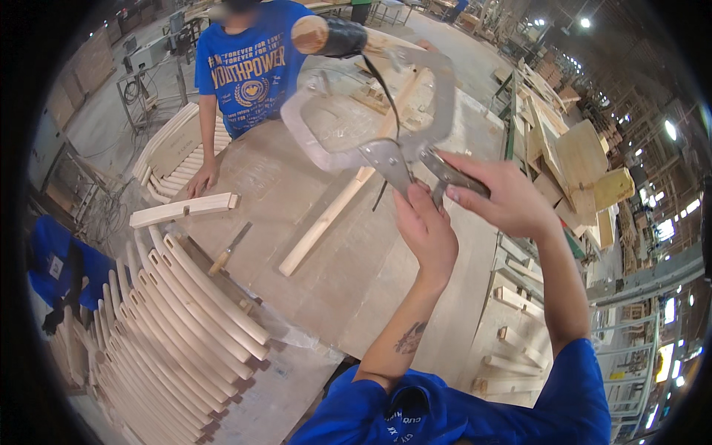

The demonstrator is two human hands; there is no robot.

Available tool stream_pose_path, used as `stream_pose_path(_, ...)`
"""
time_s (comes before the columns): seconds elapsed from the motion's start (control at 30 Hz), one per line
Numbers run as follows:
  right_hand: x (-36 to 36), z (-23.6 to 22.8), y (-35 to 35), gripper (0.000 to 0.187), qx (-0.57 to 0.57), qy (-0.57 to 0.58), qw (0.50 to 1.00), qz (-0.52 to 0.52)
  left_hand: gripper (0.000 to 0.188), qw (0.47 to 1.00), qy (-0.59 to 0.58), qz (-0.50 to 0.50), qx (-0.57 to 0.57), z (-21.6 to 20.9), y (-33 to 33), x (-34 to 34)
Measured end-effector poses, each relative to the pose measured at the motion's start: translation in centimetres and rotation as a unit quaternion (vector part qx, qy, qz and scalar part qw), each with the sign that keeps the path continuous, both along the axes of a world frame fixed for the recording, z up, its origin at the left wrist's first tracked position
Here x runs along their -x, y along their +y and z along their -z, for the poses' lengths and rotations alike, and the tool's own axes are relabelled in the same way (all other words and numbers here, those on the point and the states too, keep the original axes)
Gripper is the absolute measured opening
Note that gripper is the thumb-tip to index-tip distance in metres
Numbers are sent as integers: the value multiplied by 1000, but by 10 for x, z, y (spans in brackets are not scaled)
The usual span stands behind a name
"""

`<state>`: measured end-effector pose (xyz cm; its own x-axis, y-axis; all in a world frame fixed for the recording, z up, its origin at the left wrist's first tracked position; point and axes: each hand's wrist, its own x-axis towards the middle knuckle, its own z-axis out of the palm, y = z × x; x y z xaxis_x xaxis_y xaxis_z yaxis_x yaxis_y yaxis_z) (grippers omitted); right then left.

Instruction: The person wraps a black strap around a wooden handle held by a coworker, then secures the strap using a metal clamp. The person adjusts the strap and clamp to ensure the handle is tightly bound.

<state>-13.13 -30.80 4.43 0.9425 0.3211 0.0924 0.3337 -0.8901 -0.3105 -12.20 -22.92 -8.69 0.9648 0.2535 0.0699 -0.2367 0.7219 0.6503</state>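
Both my hands grip a large metal locking C-clamp (387, 159), held up over the table with its wide curved jaws spread apart and pointing away from me. My left hand (429, 233) is closed around one handle. On the other handle, my right hand (512, 194) is wrapped with the thumb along it. Beneath the clamp, a long straight wooden strip (326, 222) lies across the worktable (371, 282). Beyond the jaws is a round-ended wooden piece (309, 35) with a black wrapping (345, 37), from which a dark strap hangs.
At the far left a co-worker in a blue shirt (248, 67) rests a hand near a notched curved wooden piece (185, 209). A chisel (230, 249) lies on the table's left side. Many curved slats (178, 311) are stacked front left. Wooden parts (515, 337) lie at right.
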Motion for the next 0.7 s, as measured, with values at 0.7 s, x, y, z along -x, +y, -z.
stream_pose_path(0.7, -44, -59, 89, 47, 145, -379, 912, -62, 52, 990, -57, -117, -60, 79, 14, -33)
